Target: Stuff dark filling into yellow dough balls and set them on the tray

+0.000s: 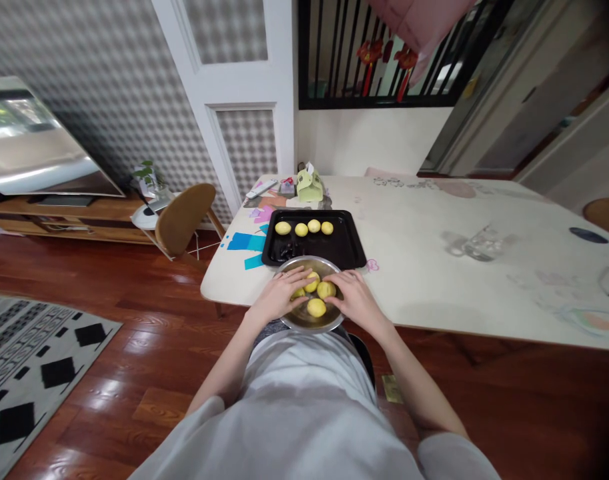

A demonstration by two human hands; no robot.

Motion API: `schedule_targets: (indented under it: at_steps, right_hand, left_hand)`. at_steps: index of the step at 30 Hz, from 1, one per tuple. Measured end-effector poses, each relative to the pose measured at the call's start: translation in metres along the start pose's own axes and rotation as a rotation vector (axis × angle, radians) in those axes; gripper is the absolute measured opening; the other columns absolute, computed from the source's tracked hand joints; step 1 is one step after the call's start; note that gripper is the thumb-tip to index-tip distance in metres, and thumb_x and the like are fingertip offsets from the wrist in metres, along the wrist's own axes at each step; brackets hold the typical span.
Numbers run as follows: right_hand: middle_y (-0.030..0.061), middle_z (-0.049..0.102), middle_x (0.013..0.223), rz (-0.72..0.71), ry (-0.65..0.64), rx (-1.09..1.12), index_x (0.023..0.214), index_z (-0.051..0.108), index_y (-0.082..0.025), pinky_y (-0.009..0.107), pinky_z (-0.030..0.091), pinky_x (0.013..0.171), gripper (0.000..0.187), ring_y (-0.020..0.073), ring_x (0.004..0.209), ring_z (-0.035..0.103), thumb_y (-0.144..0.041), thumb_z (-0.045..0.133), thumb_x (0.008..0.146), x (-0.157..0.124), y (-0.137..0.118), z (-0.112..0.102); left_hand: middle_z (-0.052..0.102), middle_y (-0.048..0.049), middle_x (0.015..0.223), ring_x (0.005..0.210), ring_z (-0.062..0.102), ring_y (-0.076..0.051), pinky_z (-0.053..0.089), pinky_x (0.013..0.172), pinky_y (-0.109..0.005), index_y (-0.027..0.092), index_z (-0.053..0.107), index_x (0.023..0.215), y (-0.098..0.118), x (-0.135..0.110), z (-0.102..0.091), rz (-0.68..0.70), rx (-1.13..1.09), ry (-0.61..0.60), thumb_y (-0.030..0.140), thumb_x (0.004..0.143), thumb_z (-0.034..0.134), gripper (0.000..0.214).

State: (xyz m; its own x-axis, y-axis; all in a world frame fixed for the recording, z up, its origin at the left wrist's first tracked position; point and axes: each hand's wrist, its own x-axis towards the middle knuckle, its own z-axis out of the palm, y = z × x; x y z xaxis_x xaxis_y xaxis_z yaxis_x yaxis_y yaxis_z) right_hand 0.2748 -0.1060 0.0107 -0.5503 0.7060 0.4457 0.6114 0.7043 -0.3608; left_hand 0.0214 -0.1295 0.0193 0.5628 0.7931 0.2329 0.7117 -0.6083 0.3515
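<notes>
A round metal bowl [311, 326] with several yellow lemons in it sits at the table's near edge, close to my body. My left hand [284, 291] reaches in over the left rim, fingers and thumb curved around a lemon [297, 293] that they partly cover. From the right side my right hand [353, 293] grips another lemon [327, 290] between thumb and fingers. A lemon [316, 307] lies nearest me in the bowl, and one more [312, 282] rests behind it. Just beyond the bowl is a black baking tray [347, 240] bearing a row of lemons [301, 230].
The white table [409, 267] extends far to the right, with a clear glass dish [479, 248] on it. Behind the tray stand a green tissue box [309, 185] and a white remote-like object [262, 189]. A wooden chair [187, 217] is at the table's left.
</notes>
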Motion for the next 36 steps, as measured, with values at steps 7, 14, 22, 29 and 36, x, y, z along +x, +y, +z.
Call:
schedule_targets:
  at_steps: [7, 14, 22, 29, 36]
  right_hand:
    - [0.0092, 0.077, 0.119, -0.012, 0.010, 0.016, 0.120, 0.068, -0.025, 0.053, 0.047, 0.105, 0.026, 0.0311, 0.111, 0.069, -0.029, 0.070, 0.095, -0.004, -0.006, 0.000]
    - [0.0106, 0.075, 0.126, -0.013, 0.106, 0.062, 0.122, 0.070, -0.024, 0.053, 0.050, 0.107, 0.024, 0.0301, 0.119, 0.068, -0.032, 0.061, 0.101, -0.013, -0.010, 0.003]
    - [0.0099, 0.075, 0.127, -0.013, 0.390, 0.163, 0.122, 0.072, -0.027, 0.055, 0.054, 0.107, 0.025, 0.0298, 0.126, 0.066, -0.027, 0.056, 0.102, -0.032, 0.004, 0.017]
    - [0.0100, 0.073, 0.135, -0.106, 0.396, 0.157, 0.132, 0.071, -0.028, 0.057, 0.054, 0.109, 0.037, 0.0307, 0.133, 0.064, -0.026, 0.048, 0.102, -0.044, 0.016, 0.029]
    - [0.0093, 0.069, 0.144, -0.218, 0.256, 0.079, 0.144, 0.063, -0.028, 0.056, 0.051, 0.107, 0.046, 0.0305, 0.141, 0.058, -0.027, 0.041, 0.103, -0.046, 0.016, 0.032]
  left_hand:
    - [0.054, -0.0101, 0.160, 0.152, 0.047, -0.030, 0.043, 0.121, -0.051, 0.029, 0.054, 0.152, 0.000, 0.000, 0.001, -0.040, 0.021, 0.023, 0.037, 0.099, 0.070, 0.056]
    - [0.064, -0.0155, 0.144, 0.136, 0.060, -0.032, 0.051, 0.114, -0.049, 0.019, 0.057, 0.147, 0.007, 0.004, 0.003, -0.107, 0.035, 0.103, 0.040, 0.102, 0.065, 0.050]
    - [0.064, -0.0165, 0.144, 0.136, 0.061, -0.032, 0.051, 0.116, -0.051, 0.018, 0.063, 0.130, 0.003, 0.014, 0.009, -0.159, 0.042, 0.142, 0.023, 0.097, 0.070, 0.035]
    - [0.069, -0.0113, 0.136, 0.128, 0.067, -0.028, 0.054, 0.114, -0.047, 0.021, 0.065, 0.134, -0.003, 0.027, 0.006, -0.035, -0.005, 0.034, 0.013, 0.095, 0.067, 0.040]
    - [0.067, -0.0126, 0.141, 0.130, 0.066, -0.029, 0.055, 0.113, -0.046, 0.020, 0.069, 0.132, -0.006, 0.028, 0.006, -0.082, -0.013, 0.050, 0.017, 0.096, 0.067, 0.036]
